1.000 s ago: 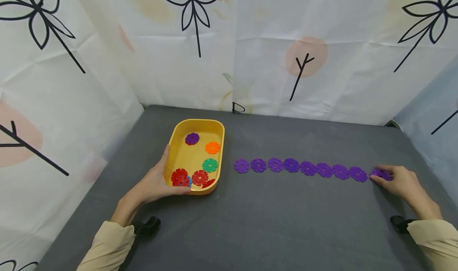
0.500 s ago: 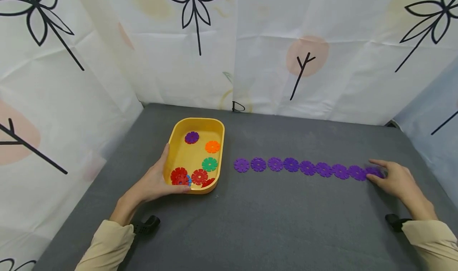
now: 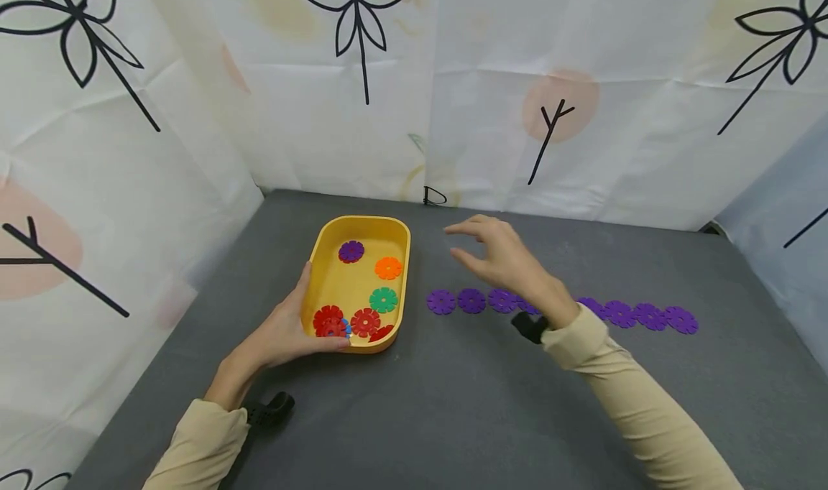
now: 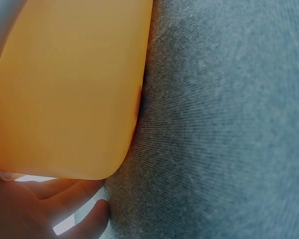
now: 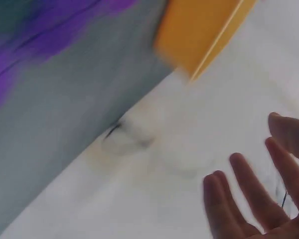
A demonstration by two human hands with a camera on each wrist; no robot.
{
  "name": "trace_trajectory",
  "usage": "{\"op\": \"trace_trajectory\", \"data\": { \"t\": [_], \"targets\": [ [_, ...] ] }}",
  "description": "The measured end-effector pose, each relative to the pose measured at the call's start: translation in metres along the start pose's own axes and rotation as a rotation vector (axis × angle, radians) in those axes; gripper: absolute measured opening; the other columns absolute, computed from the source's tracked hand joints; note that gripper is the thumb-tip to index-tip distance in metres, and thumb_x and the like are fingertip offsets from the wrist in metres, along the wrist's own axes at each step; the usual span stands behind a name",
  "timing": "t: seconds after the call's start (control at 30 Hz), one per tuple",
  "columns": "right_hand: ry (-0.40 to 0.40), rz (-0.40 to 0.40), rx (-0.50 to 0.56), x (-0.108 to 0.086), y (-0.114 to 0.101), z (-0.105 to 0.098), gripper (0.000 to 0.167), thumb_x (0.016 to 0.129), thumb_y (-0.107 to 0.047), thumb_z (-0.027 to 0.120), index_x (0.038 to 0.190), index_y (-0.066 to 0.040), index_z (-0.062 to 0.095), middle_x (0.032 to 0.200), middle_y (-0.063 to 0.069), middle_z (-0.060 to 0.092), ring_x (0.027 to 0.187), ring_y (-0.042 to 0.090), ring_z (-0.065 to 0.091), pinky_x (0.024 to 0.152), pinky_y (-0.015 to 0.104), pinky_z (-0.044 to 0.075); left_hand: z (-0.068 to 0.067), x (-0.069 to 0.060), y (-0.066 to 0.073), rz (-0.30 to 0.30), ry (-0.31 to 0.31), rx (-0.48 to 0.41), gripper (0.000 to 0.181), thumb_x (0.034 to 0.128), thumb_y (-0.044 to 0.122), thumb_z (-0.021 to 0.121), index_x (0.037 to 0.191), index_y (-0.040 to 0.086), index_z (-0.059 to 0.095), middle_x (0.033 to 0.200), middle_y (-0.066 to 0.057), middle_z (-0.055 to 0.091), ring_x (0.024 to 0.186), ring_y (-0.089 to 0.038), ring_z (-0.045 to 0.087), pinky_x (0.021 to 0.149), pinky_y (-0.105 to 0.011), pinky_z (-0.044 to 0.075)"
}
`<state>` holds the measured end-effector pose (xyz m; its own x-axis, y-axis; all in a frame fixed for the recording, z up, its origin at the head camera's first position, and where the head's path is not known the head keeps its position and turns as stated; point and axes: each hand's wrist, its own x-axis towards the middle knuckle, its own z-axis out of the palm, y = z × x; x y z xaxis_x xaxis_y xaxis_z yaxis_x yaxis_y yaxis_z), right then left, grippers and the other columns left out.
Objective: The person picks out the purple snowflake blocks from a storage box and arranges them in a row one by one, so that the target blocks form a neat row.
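My left hand [image 3: 274, 332] grips the near left corner of a yellow plastic tray [image 3: 343, 285], thumb over the near rim and fingers along the left side. In the left wrist view the tray's wall [image 4: 70, 99] fills the upper left. Inside lie flower-shaped plastic discs: a purple disc [image 3: 351, 251], an orange disc [image 3: 388, 268], a green disc [image 3: 384, 299] and several red discs [image 3: 365, 322]. My right hand [image 3: 504, 256] hovers right of the tray with nothing in it, fingers spread. Its forearm hides part of a row of purple discs [image 3: 471, 301].
The purple row runs rightward across the grey tabletop [image 3: 453, 404] to a last purple disc [image 3: 682, 320]. A white patterned curtain [image 3: 479, 138] hangs behind the table and along its sides.
My right hand has set the last purple disc against the row's right end, let go and swung left towards the tray. The left hand and tray have stayed in place.
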<state>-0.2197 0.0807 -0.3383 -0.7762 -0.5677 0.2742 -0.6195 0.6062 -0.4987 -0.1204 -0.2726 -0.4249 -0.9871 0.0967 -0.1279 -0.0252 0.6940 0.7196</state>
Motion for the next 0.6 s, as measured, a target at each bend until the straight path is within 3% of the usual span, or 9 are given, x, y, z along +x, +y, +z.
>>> {"op": "trace_trajectory", "data": {
  "t": [0.17, 0.4, 0.5, 0.6],
  "targets": [
    [-0.104, -0.104, -0.006, 0.051, -0.034, 0.048, 0.041, 0.098, -0.020, 0.069, 0.138, -0.012, 0.065, 0.135, 0.011, 0.068, 0.127, 0.031, 0.059, 0.113, 0.049, 0.046, -0.002, 0.001, 0.001, -0.001, 0.003, 0.003, 0.141, 0.0704, 0.057, 0.088, 0.164, 0.026, -0.013, 0.164, -0.014, 0.026, 0.138, -0.033, 0.042, 0.109, -0.054, 0.050],
    [-0.206, -0.140, -0.055, 0.090, -0.042, 0.102, 0.044, 0.097, -0.016, 0.070, 0.139, -0.007, 0.064, 0.138, 0.011, 0.067, 0.130, 0.029, 0.060, 0.115, 0.042, 0.046, -0.002, 0.002, 0.001, 0.001, -0.014, 0.014, 0.140, 0.0716, 0.058, 0.087, 0.164, 0.025, -0.014, 0.163, -0.012, 0.028, 0.138, -0.032, 0.043, 0.109, -0.054, 0.050],
    [-0.294, -0.117, -0.102, 0.098, -0.046, 0.121, 0.050, 0.099, -0.025, 0.068, 0.146, -0.011, 0.057, 0.150, 0.012, 0.058, 0.140, 0.031, 0.052, 0.121, 0.044, 0.040, -0.002, 0.001, 0.000, 0.010, -0.008, 0.010, 0.141, 0.0719, 0.056, 0.087, 0.164, 0.023, -0.013, 0.163, -0.012, 0.028, 0.138, -0.033, 0.044, 0.111, -0.056, 0.047],
    [-0.403, -0.041, -0.231, 0.102, -0.049, 0.136, 0.059, 0.101, -0.042, 0.062, 0.154, -0.021, 0.048, 0.163, 0.007, 0.042, 0.150, 0.031, 0.039, 0.125, 0.049, 0.033, -0.001, 0.000, -0.001, 0.018, -0.001, 0.001, 0.140, 0.0719, 0.055, 0.088, 0.164, 0.023, -0.013, 0.164, -0.013, 0.029, 0.138, -0.033, 0.045, 0.111, -0.056, 0.046]
  ]
}}
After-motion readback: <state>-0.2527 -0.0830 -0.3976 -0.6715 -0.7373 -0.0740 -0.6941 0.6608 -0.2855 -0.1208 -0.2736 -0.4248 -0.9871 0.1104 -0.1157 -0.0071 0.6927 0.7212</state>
